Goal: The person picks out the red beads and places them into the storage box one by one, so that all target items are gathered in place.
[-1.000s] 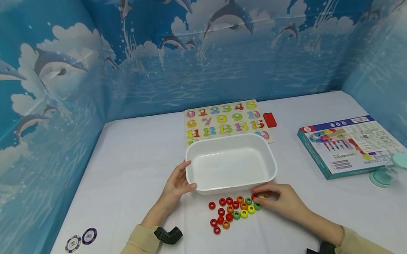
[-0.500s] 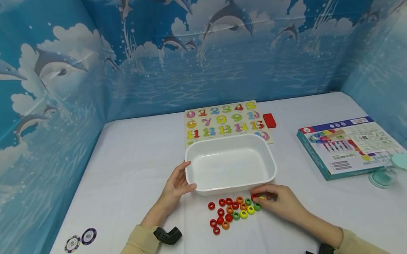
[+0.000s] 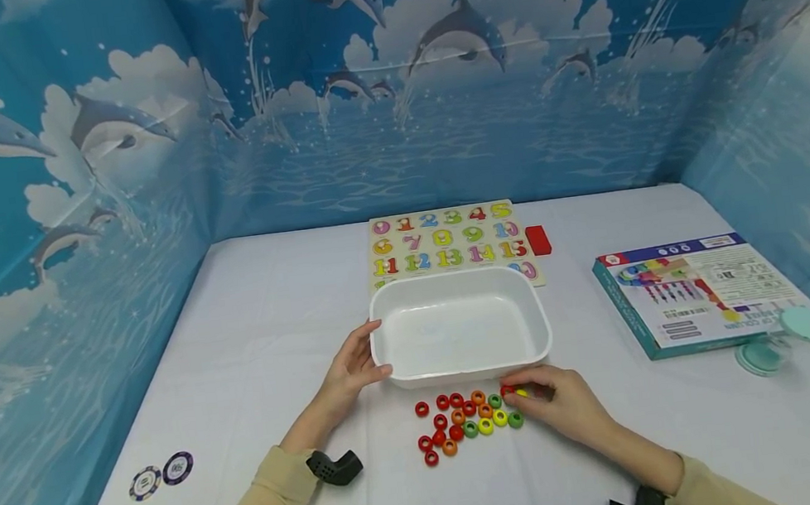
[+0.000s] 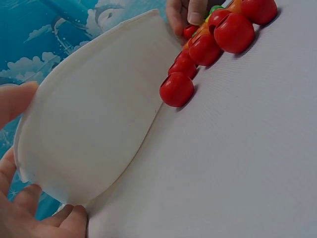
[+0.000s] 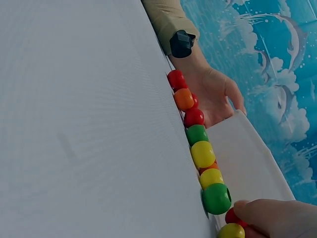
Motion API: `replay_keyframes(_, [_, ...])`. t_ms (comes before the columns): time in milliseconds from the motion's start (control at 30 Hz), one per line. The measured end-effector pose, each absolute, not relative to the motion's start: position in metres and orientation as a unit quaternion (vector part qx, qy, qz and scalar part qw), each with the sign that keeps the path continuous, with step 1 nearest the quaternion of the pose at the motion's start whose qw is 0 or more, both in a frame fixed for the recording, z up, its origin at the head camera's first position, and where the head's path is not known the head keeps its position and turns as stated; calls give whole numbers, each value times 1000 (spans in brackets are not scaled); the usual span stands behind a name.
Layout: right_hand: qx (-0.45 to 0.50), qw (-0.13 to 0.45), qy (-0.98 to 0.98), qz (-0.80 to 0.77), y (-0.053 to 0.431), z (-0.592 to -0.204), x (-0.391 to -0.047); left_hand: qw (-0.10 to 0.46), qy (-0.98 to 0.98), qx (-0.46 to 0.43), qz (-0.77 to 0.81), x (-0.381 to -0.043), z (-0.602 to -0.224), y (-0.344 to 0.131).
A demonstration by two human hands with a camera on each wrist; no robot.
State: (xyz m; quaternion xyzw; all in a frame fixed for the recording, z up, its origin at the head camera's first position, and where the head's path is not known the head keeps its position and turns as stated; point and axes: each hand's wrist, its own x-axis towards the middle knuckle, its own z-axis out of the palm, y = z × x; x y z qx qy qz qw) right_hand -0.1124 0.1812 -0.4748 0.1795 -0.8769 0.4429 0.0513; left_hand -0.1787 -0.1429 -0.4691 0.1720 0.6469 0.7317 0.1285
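Note:
In the head view a white plastic tub stands mid-table. My left hand holds its left end, thumb at the near corner of the rim and fingers spread along the end wall, as the left wrist view also shows. Just in front of the tub lie several red, orange, green and yellow beads. At their right end my right hand pinches a red bead between thumb and fingers, low by the table. A yellow bead sits right beside it, and a green bead lies near the thumb.
Behind the tub lies a number puzzle board, partly covered, with a red block at its right. A flat game box and a small clear jar with a mint lid are at the right. Two round chips lie far left.
The green bead by my right thumb has shifted slightly toward the table's near side, and more of the yellow bead shows. My left hand and the tub stay where they were.

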Motion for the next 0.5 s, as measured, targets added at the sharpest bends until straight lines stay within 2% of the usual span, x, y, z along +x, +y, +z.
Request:
replay_keyframes(200, [200,109,-890,394,183,-460,-108,126,644,168,735,-179,-472,-143])
replay_keyframes(500, [250,31,-858,448,184,-401,-114,125,647,172,732,-180,-473,-144])
